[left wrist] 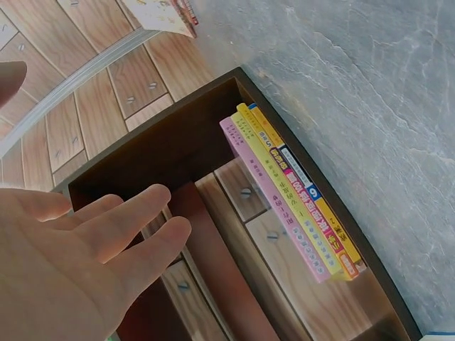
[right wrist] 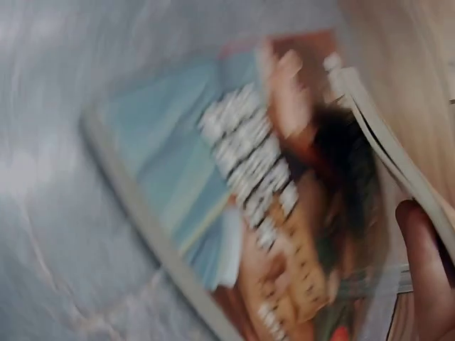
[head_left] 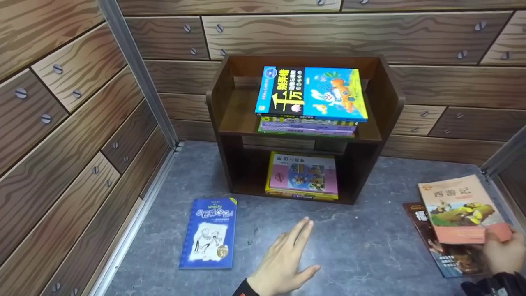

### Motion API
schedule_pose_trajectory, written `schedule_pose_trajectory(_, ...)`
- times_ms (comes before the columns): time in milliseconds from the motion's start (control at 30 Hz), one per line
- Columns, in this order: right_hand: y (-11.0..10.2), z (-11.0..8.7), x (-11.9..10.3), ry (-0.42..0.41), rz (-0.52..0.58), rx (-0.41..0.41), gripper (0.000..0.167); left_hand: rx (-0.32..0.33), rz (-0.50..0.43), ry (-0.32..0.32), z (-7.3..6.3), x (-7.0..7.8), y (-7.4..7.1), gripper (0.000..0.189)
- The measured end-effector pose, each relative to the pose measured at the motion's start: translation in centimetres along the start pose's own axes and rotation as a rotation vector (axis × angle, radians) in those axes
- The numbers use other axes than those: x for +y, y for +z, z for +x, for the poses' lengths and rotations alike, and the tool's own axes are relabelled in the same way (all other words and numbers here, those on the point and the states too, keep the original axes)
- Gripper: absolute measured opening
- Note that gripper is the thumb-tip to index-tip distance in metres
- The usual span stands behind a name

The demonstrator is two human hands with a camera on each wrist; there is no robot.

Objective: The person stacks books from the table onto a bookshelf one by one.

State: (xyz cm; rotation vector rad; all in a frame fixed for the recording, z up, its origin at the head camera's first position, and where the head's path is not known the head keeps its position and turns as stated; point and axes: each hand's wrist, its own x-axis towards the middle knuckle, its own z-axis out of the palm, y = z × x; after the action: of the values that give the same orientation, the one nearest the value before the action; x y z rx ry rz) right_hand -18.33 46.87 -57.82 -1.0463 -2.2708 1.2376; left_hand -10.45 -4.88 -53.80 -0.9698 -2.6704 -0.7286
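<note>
At the right of the head view my right hand [head_left: 503, 250] pinches the lower corner of a peach-covered book [head_left: 460, 205], thumb on its cover. Partly beneath it lies a brown and blue book [head_left: 454, 261], whose cover appears blurred in the right wrist view [right wrist: 249, 185]. My left hand [head_left: 283, 261] holds nothing; its fingers point forward over the floor, with the thumb apart. Left of it, a blue comic-style book [head_left: 208, 234] lies flat. Ahead stands a dark brown bookshelf [head_left: 224, 160]; the left wrist view shows several stacked books [left wrist: 291, 195] inside it.
On the shelf's upper level sits a stack of books [head_left: 314, 94], topped by a blue one. A smaller stack [head_left: 302, 174] lies on the lower level. Wood-patterned walls [head_left: 172, 76] enclose the grey floor [head_left: 353, 246] at the back and sides.
</note>
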Motion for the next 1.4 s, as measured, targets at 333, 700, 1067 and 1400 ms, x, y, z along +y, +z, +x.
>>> schedule_pose_trajectory(333, -0.7, -2.7, 0.6, -0.086, 0.166, -0.06, 0.053, 0.053, -0.033, -0.025, 0.5, -0.2, 0.4, 0.093)
schedule_pose_trajectory(700, -1.4, -10.2, -4.0, -0.045, 0.419, -0.218, 0.027, 0.097, -0.136, -0.118, 2.3, -1.4, -0.6, 0.093)
schedule_pose_trajectory(1067, 0.3, -14.8, -4.5, -0.303, 0.822, -0.542, 0.047, 0.084, -0.228, -0.212, 4.1, -2.4, -1.2, 0.091)
schedule_pose_trajectory(1400, 2.7, -18.6, -6.5, -0.325, 0.693, -0.684, 0.042, 0.069, -0.39, -0.308, 5.0, -2.9, -0.6, 0.086)
